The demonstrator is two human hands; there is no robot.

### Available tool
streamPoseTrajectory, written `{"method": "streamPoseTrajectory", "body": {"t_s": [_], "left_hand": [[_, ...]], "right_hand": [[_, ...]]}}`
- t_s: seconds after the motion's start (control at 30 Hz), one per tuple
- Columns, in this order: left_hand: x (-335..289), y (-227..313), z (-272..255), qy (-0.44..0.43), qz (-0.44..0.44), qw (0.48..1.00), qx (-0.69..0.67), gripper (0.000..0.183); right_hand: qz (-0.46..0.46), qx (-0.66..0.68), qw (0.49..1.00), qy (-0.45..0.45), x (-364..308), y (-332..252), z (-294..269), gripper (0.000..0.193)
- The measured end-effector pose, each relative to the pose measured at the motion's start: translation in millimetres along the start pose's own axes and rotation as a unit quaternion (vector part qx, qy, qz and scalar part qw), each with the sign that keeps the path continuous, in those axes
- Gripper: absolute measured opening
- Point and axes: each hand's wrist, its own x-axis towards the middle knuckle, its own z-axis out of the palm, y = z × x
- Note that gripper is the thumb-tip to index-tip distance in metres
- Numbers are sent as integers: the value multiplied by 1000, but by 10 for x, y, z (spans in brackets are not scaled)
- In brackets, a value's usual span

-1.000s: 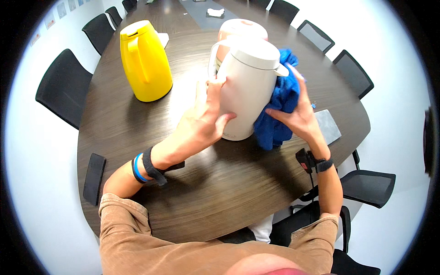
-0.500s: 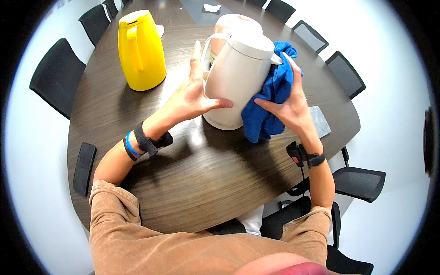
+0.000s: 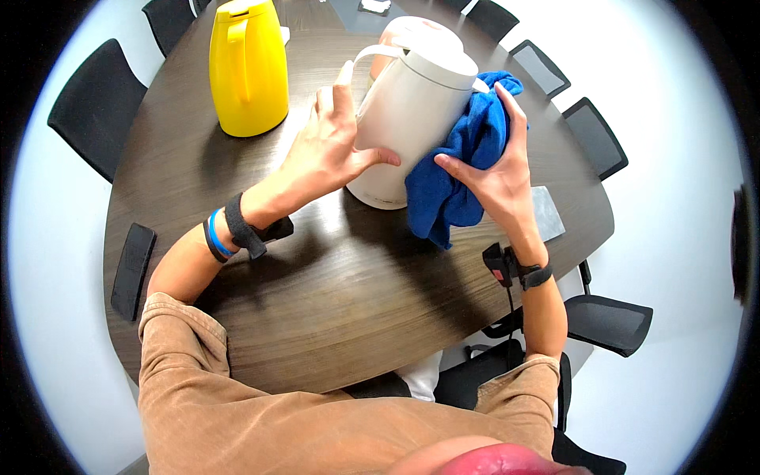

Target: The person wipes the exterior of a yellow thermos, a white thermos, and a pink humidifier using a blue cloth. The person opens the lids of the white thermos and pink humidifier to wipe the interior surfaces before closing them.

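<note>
A white insulated jug [image 3: 423,111] with a lid, a side handle and a spout leans slightly to the right over the table. My left hand [image 3: 324,154] steadies it from the left, thumb across its lower front and other fingers beside the handle. On the jug's right side, my right hand [image 3: 500,178] grips a bunched blue cloth [image 3: 455,178], thumb in front, pressing it to the jug's wall below the spout. Some fingers of both hands are hidden. A pinkish rounded container [image 3: 388,36] stands behind the jug, mostly covered by it.
A yellow jug [image 3: 273,91] stands on the dark wooden table [image 3: 317,340], left of my left hand. Near the table's left edge lies a black phone [image 3: 133,273]. A flat grey square [image 3: 547,212] is beside my right wrist. Black chairs [image 3: 99,107] surround the table.
My right hand and the cloth have slid a little down and left along the jug. My left fingers have bent somewhat, the hand staying at the jug. The whole view has shifted slightly.
</note>
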Motion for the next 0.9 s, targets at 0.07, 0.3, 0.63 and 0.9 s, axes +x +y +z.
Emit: {"method": "streamPoseTrajectory", "body": {"t_s": [0.07, 0.3, 0.63, 0.9], "left_hand": [[19, -61, 15, 16, 0, 999, -34, 115], [89, 10, -40, -57, -45, 993, -97, 60], [0, 232, -151, -66, 70, 992, -81, 39], [106, 235, -223, -162, 39, 979, -120, 29]], "right_hand": [[25, -19, 1000, -4, 12, 66, 46, 126], [152, 100, 959, -216, -271, 839, 379, 128], [-132, -144, 979, 60, 170, -184, 35, 85], [-133, -238, 952, -138, -562, 44, 544, 51]]}}
